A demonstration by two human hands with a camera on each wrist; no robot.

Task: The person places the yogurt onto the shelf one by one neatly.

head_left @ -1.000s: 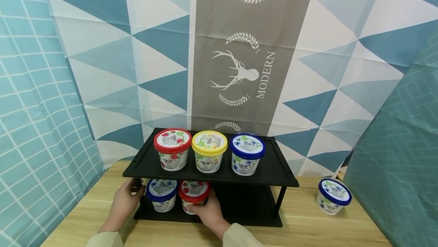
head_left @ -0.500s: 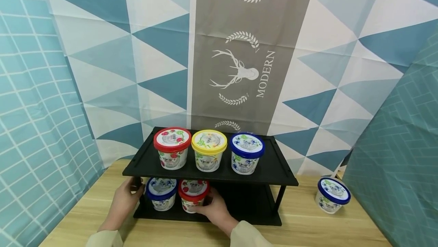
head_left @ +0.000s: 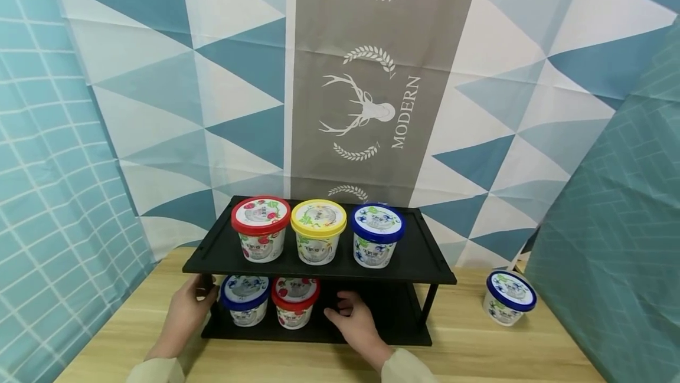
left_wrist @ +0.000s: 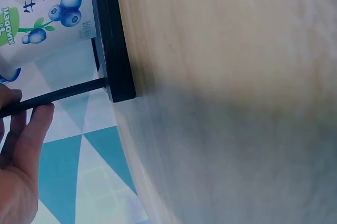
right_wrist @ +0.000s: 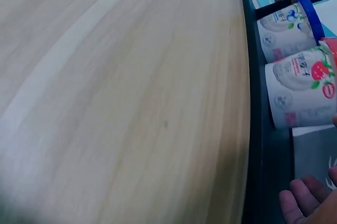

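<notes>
A black two-tier shelf [head_left: 419, 256] stands on the wooden table. My left hand [head_left: 187, 309] grips the shelf's left front post [left_wrist: 68, 93], thumb on one side and fingers on the other. On the lower tier, a blue-lidded blueberry tub [head_left: 245, 303] stands at the left. Close beside it is a red-lidded strawberry tub [head_left: 295, 305]. My right hand [head_left: 358, 321] is just right of the strawberry tub, apart from it, its fingers loosely bent with nothing in them. In the right wrist view, its fingertips [right_wrist: 303, 195] show at the lower right corner.
The upper tier carries a red-lidded tub [head_left: 261, 231], a yellow-lidded tub [head_left: 319, 233] and a blue-lidded tub [head_left: 377, 235] in a row. Another blue-lidded tub [head_left: 509, 299] stands on the table [head_left: 478, 353] to the right. A patterned cloth [head_left: 350, 76] hangs behind the shelf.
My right hand has let go of the red-lidded strawberry tub and drawn away to the right. The tub stays beside the blueberry one. My left hand keeps its grip on the post.
</notes>
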